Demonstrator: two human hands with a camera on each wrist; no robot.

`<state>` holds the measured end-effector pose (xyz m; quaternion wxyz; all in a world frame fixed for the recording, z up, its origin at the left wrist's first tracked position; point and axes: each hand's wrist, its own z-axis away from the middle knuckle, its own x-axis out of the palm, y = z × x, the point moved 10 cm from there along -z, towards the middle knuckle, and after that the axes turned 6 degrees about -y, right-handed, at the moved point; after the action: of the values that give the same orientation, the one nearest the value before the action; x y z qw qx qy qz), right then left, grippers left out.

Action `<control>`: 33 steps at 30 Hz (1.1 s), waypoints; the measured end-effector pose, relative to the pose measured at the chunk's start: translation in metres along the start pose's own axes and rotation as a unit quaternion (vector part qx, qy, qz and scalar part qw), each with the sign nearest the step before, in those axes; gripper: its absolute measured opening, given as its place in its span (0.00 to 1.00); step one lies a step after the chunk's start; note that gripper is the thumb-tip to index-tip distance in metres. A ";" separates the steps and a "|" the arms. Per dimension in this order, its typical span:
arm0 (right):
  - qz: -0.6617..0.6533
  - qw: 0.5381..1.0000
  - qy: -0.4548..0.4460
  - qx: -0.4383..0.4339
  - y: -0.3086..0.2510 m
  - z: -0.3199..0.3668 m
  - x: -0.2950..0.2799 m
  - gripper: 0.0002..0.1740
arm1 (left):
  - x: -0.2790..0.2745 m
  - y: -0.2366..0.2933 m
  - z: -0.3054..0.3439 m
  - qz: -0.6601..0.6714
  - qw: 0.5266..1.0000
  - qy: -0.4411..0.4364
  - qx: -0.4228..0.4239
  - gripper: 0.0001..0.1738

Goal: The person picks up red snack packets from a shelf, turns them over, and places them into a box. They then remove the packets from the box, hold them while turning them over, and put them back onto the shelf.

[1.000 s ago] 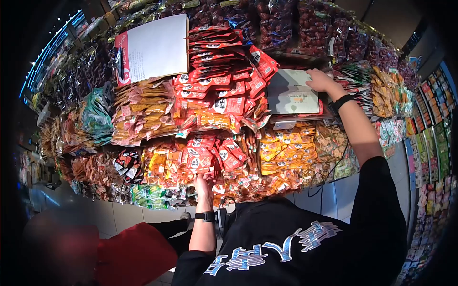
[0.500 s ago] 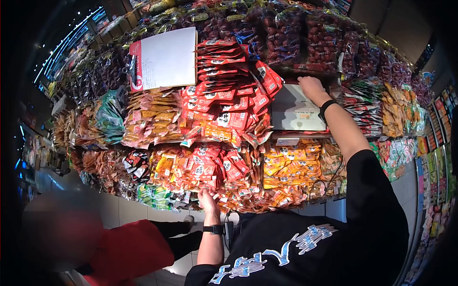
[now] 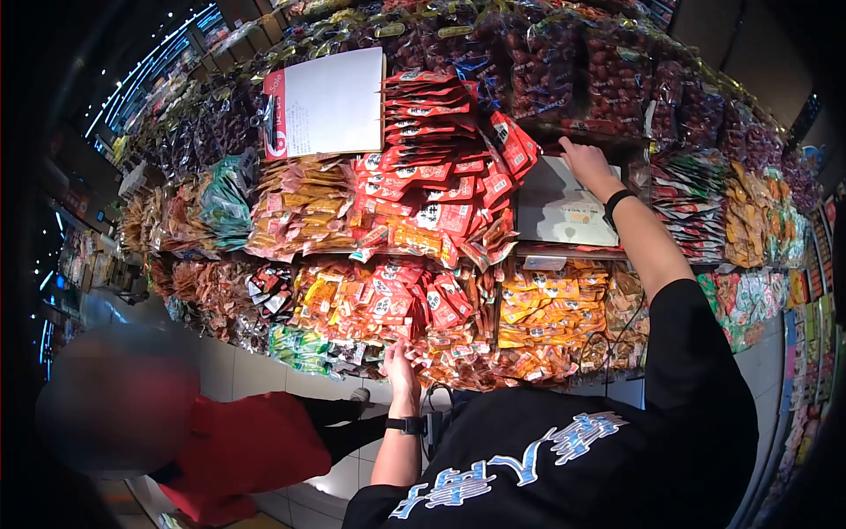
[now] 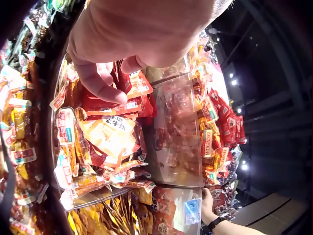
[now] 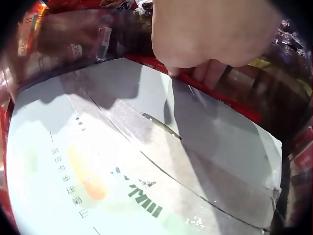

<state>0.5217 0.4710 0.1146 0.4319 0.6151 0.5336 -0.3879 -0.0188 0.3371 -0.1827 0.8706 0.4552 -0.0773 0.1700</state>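
Snack display (image 3: 539, 263): carton (image 3: 555, 212) in upper bay (image 5: 73, 49), my right hand (image 3: 589, 167) on its far edge.
The carton lies taped face up beside the red packets (image 3: 427, 132), long axis apparently side to side along its seam (image 5: 161, 168), printed flap (image 5: 93, 196) nearer me. I judge the step in hand to be shifting the carton; the next move calls for a firm hold, then an even lift or push. Right hand: gripping that far edge, fingertips hidden. Left hand (image 3: 401, 366): near the lower packets (image 3: 397, 300), fingers loosely bent, holding nothing that I can see.
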 end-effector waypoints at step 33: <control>-0.262 0.954 0.129 0.062 0.035 0.073 -0.129 0.08 | 0.183 0.008 0.081 -0.249 0.878 -0.408 -0.025 0.13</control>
<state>0.5384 0.3588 0.2158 0.2033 0.5239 0.7024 -0.4368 0.1504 0.3159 -0.0770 0.7868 0.4662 -0.3139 -0.2552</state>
